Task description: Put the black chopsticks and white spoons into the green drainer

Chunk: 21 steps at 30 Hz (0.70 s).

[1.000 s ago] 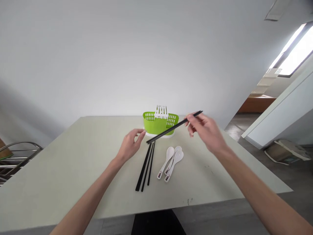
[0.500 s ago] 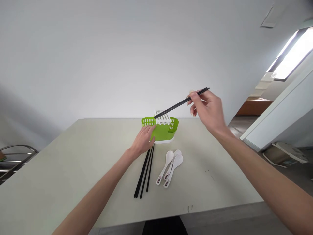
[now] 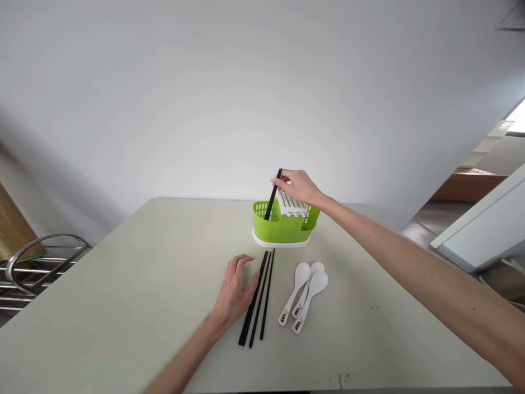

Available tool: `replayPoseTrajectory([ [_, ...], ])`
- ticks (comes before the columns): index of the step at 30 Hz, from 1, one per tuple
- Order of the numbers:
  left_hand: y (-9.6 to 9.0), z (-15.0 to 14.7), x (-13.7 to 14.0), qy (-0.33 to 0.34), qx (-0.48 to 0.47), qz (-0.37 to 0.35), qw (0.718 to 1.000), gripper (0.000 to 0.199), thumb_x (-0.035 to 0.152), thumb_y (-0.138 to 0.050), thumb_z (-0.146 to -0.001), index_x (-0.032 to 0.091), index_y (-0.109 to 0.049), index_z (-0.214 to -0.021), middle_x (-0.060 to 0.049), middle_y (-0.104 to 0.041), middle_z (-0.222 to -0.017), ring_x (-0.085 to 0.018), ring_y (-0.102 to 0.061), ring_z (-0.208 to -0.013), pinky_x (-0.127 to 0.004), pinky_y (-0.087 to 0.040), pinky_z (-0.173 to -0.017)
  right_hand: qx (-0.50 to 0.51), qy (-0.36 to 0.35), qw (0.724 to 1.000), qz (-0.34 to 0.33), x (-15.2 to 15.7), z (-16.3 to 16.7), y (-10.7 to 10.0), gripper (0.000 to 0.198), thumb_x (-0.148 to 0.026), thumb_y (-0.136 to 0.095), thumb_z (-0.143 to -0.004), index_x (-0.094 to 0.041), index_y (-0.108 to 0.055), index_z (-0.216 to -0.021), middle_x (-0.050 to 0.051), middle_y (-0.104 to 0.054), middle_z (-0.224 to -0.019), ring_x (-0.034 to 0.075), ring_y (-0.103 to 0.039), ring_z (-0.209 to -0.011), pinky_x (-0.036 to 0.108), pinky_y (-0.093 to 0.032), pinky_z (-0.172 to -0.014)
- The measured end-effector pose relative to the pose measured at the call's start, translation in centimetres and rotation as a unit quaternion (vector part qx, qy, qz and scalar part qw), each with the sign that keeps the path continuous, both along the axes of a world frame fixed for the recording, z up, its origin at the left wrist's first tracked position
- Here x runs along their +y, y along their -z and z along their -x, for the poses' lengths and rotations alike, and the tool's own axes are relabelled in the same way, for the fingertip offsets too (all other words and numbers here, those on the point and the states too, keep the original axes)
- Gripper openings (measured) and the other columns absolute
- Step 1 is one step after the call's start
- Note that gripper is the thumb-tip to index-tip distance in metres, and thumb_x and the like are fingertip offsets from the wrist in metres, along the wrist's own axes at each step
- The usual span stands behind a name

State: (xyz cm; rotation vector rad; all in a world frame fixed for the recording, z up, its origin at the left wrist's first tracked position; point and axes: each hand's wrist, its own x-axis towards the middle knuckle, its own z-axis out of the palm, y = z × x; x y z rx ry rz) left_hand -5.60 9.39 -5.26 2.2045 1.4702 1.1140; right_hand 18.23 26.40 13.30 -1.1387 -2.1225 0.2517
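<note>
My right hand [image 3: 298, 185] pinches a pair of black chopsticks [image 3: 273, 196] near their upper ends. Their lower ends are inside the left compartment of a green cutlery holder [image 3: 283, 230], which has a white base and a white slatted piece [image 3: 292, 203] across its middle. Beside several black chopsticks [image 3: 262, 306] lying on the table, my left hand [image 3: 234, 289] is open, fingers apart. Its thumb is at the edge of those chopsticks; whether it touches them I cannot tell. Three white spoons [image 3: 303, 290] lie to their right, partly overlapping, with printed handles.
The pale table [image 3: 164, 262] backs onto a plain light wall [image 3: 205, 98]. A metal rack [image 3: 45, 262] stands off the table's left side. To the right are a white panel [image 3: 488, 213] and a floor area.
My right hand has moved left and down, tilting its chopsticks upright into the holder's left compartment. My left hand has left the holder and come back beside the chopsticks on the table.
</note>
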Motion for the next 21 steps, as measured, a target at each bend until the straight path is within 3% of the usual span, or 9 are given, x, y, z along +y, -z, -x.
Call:
replayPoseTrajectory([
  [6,-0.1,1.0,0.7,0.000,-0.027,0.084,0.996,0.028,0.039,-0.053,-0.103,0.023,-0.057,-0.125,-0.010,-0.068,-0.127,-0.027,-0.065,-0.122,-0.048,-0.052,-0.108,0.037,0.050,0.997,0.041,1.0,0.6,2.8,0.028,-0.040,-0.058,-0.102,-0.018,-0.069,-0.087,0.005,-0.078,-0.082,0.018,-0.066,-0.070,0.028,-0.043,-0.071],
  [12,0.4,0.9,0.7,0.041,0.023,0.055,0.997,0.038,0.040,-0.062,-0.097,0.024,-0.056,-0.131,-0.011,-0.066,-0.137,-0.029,-0.060,-0.132,-0.053,-0.047,-0.115,0.043,0.087,0.995,0.034,0.1,0.8,2.8,0.032,-0.040,-0.056,-0.103,-0.020,-0.065,-0.080,0.004,-0.077,-0.078,0.017,-0.065,-0.068,0.027,-0.042,-0.070],
  [21,0.6,0.4,0.2,0.071,0.088,0.030,0.993,0.048,0.034,-0.066,-0.095,0.025,-0.051,-0.140,-0.011,-0.061,-0.149,-0.030,-0.050,-0.146,-0.054,-0.042,-0.121,-0.034,0.073,0.996,0.047,1.2,1.2,2.4,0.031,-0.040,-0.056,-0.102,-0.019,-0.068,-0.083,0.004,-0.076,-0.080,0.017,-0.062,-0.067,0.028,-0.038,-0.066],
])
